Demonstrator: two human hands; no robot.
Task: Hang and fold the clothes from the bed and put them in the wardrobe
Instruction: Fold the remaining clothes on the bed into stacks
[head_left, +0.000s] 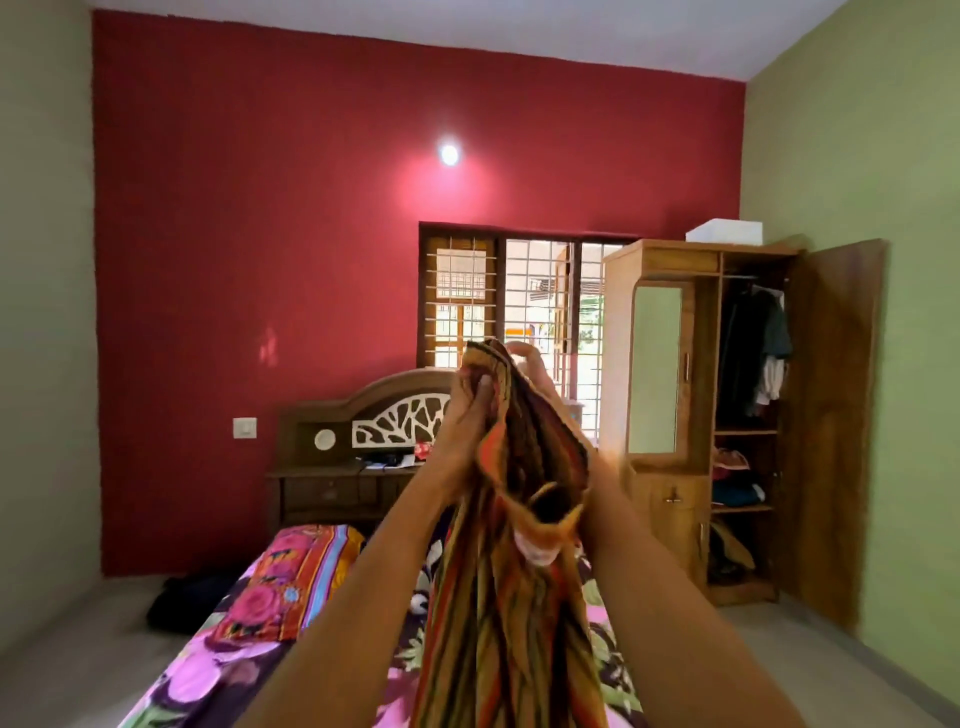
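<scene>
I hold up a striped garment (511, 597) in orange, yellow and brown at chest height over the bed (218, 670). My left hand (470, 410) pinches its top edge with fingers curled round the cloth. My right hand (535, 371) is mostly hidden behind the fabric; only curled fingertips show at the top, gripping the same edge. The cloth hangs down in long folds between my forearms. The wooden wardrobe (670, 364) stands at the right with its right door (831, 426) swung open, dark clothes hanging on its rail and folded ones on the shelves.
A floral pillow (296, 577) lies at the head of the bed below a carved headboard (374, 421). A dark bag (182, 603) sits on the floor at the left. A barred window (514, 306) is behind. A white box (724, 231) tops the wardrobe.
</scene>
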